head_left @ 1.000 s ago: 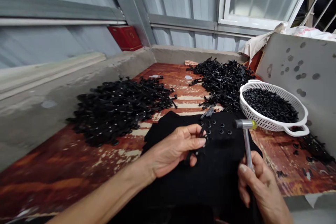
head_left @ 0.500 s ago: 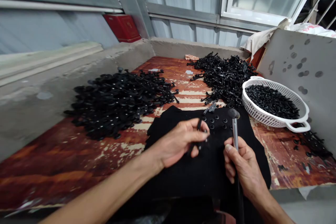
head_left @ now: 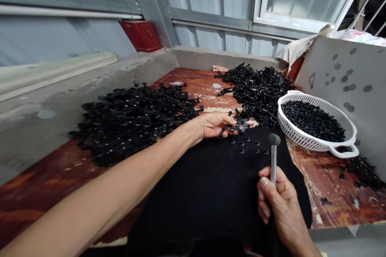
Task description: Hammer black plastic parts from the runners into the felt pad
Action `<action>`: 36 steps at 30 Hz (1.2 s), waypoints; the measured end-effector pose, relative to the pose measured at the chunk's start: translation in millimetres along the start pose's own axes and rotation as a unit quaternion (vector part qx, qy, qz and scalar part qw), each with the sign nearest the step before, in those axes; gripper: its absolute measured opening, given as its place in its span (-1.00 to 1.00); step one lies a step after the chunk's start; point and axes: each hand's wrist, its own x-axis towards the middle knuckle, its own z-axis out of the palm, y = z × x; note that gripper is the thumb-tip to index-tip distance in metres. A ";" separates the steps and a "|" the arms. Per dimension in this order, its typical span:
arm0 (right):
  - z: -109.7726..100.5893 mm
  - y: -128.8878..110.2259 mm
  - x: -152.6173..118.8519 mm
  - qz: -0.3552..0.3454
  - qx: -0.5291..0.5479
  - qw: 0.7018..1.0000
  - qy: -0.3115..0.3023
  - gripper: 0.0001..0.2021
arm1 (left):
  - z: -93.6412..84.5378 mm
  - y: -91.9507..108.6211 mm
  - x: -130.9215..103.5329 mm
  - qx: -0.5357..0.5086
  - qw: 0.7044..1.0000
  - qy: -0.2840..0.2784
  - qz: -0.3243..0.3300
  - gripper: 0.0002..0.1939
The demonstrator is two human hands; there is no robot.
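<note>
My right hand [head_left: 279, 200] is wrapped round a metal-shafted tool with a round, dark head [head_left: 274, 139], held upright over the black cloth [head_left: 211, 192]. My left hand [head_left: 217, 125] reaches to the cloth's far edge. Its fingers are closed on a small black plastic piece [head_left: 240, 127] with round ends, partly hidden by the fingers. Just in front of that hand, several small black round parts [head_left: 241, 143] stand on the cloth in loose rows.
A large heap of black pieces [head_left: 129, 122] lies left on the worn red-brown table [head_left: 27, 204]. Another heap [head_left: 259, 92] lies at the back. A white slotted basket [head_left: 316, 138] of small black parts stands right, beside a grey panel [head_left: 340, 64]. A red box [head_left: 141, 36] sits on the ledge.
My left hand has moved away from me, from above the middle of the cloth to its far edge. The right hand still holds the tool, nearly in the same place.
</note>
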 end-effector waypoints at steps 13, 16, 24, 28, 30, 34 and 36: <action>-0.3 -0.6 -3.4 0.004 0.007 1.000 0.002 -0.65 | -1.5 -4.9 -30.1 -0.058 0.995 0.060 0.047 -0.78; -0.5 -0.9 -3.8 0.006 0.004 1.000 -0.002 -0.66 | -0.9 -19.4 -43.1 -0.069 0.993 0.092 0.020 -0.79; 1.5 -2.8 0.1 0.005 -0.018 1.000 0.009 -0.62 | 32.1 -47.9 -79.1 -0.074 0.997 0.037 0.004 -0.75; 4.8 -6.0 0.1 0.010 -0.041 0.999 0.008 -0.62 | 58.5 -61.9 -93.2 -0.049 0.998 -0.035 -0.017 -0.74; 6.8 -7.8 -0.9 0.015 -0.052 0.999 0.007 -0.69 | 65.8 -66.6 -96.5 -0.051 0.997 -0.053 -0.022 -0.74; 9.5 -9.4 -2.1 0.021 -0.061 0.998 0.008 -0.76 | 66.6 -67.9 -99.2 -0.053 0.996 -0.059 -0.030 -0.72; 9.7 -9.4 -1.8 0.023 -0.063 0.998 0.007 -0.76 | 63.9 -66.2 -99.7 -0.041 0.996 -0.065 -0.038 -0.70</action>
